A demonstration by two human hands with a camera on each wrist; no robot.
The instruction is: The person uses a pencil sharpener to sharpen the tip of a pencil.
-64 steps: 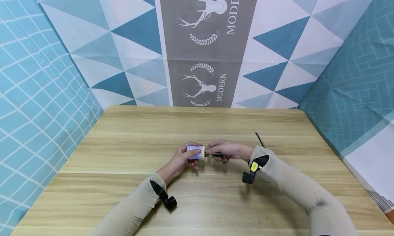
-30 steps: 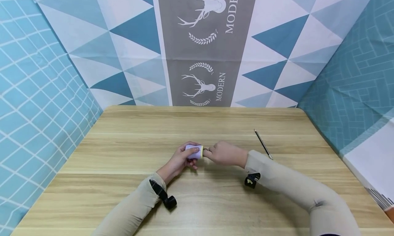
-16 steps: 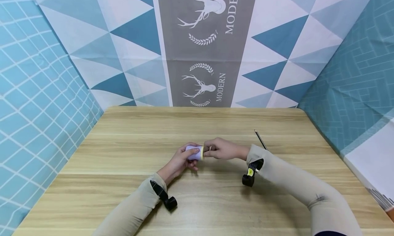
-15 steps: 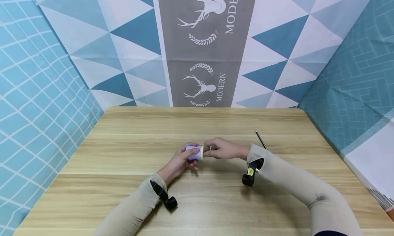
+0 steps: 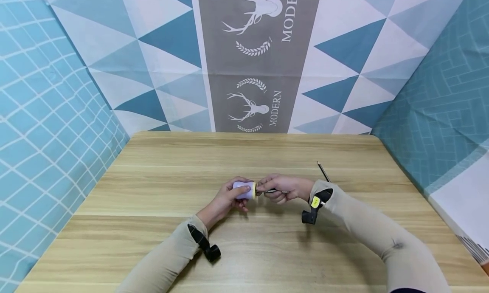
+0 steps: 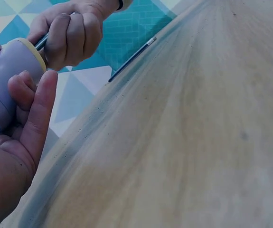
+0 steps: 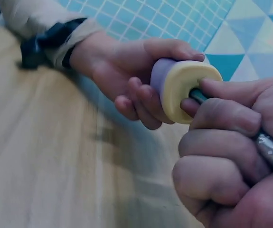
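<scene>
A small purple pencil sharpener (image 5: 242, 190) with a yellow end lies on its side in my left hand (image 5: 225, 200), thumb on top and fingers beneath. In the left wrist view one finger (image 6: 40, 107) of that hand sticks out straight. My right hand (image 5: 282, 187) is close at the yellow end and pinches a dark pencil (image 7: 272, 152) between thumb and curled fingers. In the right wrist view the pencil's front goes into the hole in the yellow face (image 7: 207, 71), and its point is hidden inside. Both hands are above the wooden table (image 5: 244, 250).
A second dark pencil (image 5: 323, 171) lies on the table past my right wrist, partly behind the sleeve in the head view. Patterned cloth walls (image 5: 172, 72) stand behind the table and at both sides.
My right hand has turned at the wrist: its back faced up a second ago, and now the pencil shaft shows along the fingers again. The left hand keeps the sharpener almost still.
</scene>
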